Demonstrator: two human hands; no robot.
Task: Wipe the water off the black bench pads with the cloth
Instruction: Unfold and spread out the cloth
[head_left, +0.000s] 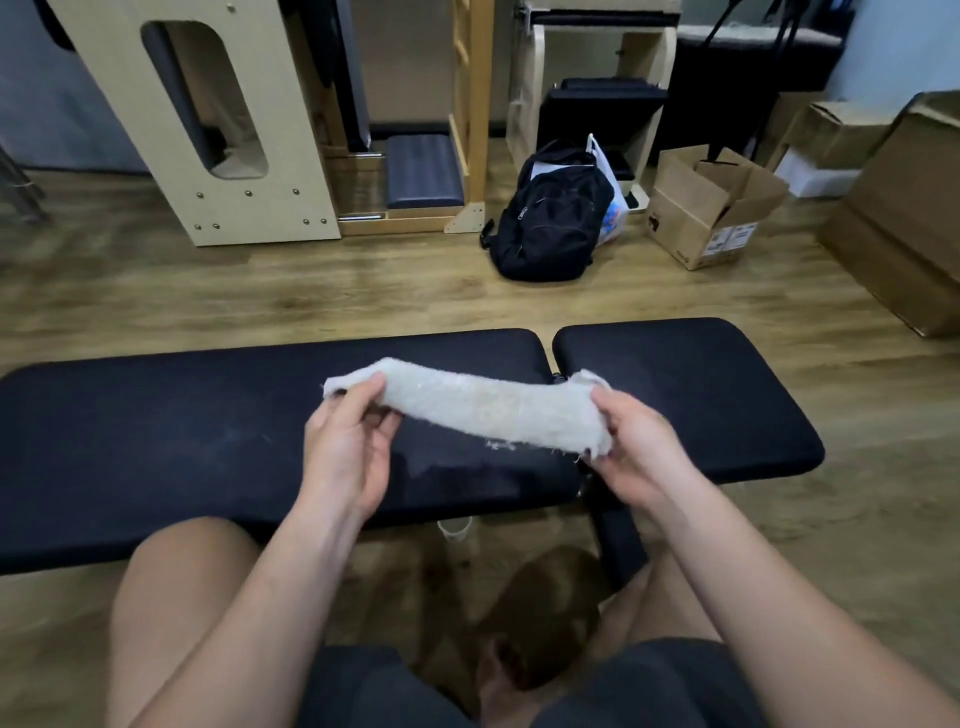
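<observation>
The cloth (478, 410) is pulled into a band between both hands, over the black surface in front of the seated person. The left hand (345, 447) pinches its left end between thumb and fingers, and the right hand (641, 457) pinches the right end the same way. The band's long axis runs left to right, along the length of the surface, dipping a little toward the right hand. It crosses the gap between the long pad (182, 441) and the short pad (717, 395). Both pads lie just below and beyond the hands, so wiping likely calls for lowering the cloth. The left hand is nearer the long pad, the right nearer the short one. The cloth seems lifted, though I cannot tell for sure. Water is hard to make out: faint pale streaks mark the long pad, and a darker patch under the cloth may be wet or only shadow. The long pad's left end is cut off, and the forearms hide part of its near edge.
</observation>
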